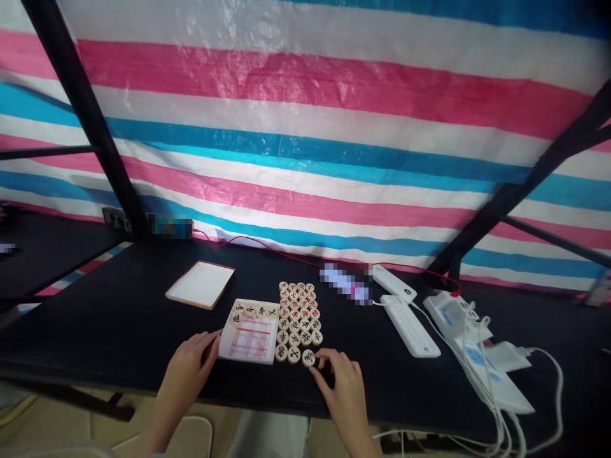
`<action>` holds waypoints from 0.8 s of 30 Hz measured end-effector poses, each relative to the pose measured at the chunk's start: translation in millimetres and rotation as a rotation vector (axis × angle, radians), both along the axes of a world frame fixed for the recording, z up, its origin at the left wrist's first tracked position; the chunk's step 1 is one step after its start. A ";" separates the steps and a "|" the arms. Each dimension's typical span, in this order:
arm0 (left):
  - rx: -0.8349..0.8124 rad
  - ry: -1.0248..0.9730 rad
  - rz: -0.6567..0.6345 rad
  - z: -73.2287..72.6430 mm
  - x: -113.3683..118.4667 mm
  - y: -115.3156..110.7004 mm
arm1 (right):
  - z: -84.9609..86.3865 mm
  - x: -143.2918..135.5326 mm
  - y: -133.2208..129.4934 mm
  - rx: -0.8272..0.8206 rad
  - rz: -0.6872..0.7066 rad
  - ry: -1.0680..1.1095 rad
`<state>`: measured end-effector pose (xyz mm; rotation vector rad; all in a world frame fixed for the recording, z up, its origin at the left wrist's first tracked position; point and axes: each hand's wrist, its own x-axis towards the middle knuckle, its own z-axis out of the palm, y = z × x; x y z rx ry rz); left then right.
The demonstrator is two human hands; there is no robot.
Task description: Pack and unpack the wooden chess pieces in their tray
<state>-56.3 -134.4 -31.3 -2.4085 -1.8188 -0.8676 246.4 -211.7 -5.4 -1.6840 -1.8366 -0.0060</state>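
A white open box [251,340] lies on the black table, with several black-marked round pieces along its far side and a pink-lined sheet inside. My left hand [193,359] grips the box's left edge between thumb and fingers. Right of the box, round wooden pieces [294,315] stand in rows, red-marked ones farther away and black-marked ones nearer. My right hand [340,376] pinches one black-marked piece [308,357] at the near right end of the closest row, thumb and fingertip on its right side.
A white lid [201,284] lies behind the box at left. To the right are a lit phone [345,283], two white power banks [410,326] and a white power strip [477,356] with cables. Black posts and a striped sheet [286,146] rise behind.
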 end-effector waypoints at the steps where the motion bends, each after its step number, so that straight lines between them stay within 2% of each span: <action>1: 0.004 0.006 0.000 0.2 -0.2 0.0 | 0.6 -0.1 -0.5 -0.008 0.009 0.016; 5: 0.009 0.024 0.000 -0.4 -1.3 0.5 | 3.7 -2.5 -1.6 -0.017 0.033 0.062; 15: -0.011 0.027 -0.010 0.3 -2.0 -1.4 | 5.2 -4.7 -2.0 0.025 -0.013 0.030; 22: -0.017 0.023 -0.007 6.9 0.6 -2.3 | 12.5 -18.0 -6.3 -0.113 0.164 0.036; 24: -0.024 0.023 -0.010 7.9 0.9 -2.8 | 11.7 -22.3 -5.4 -0.141 0.178 0.018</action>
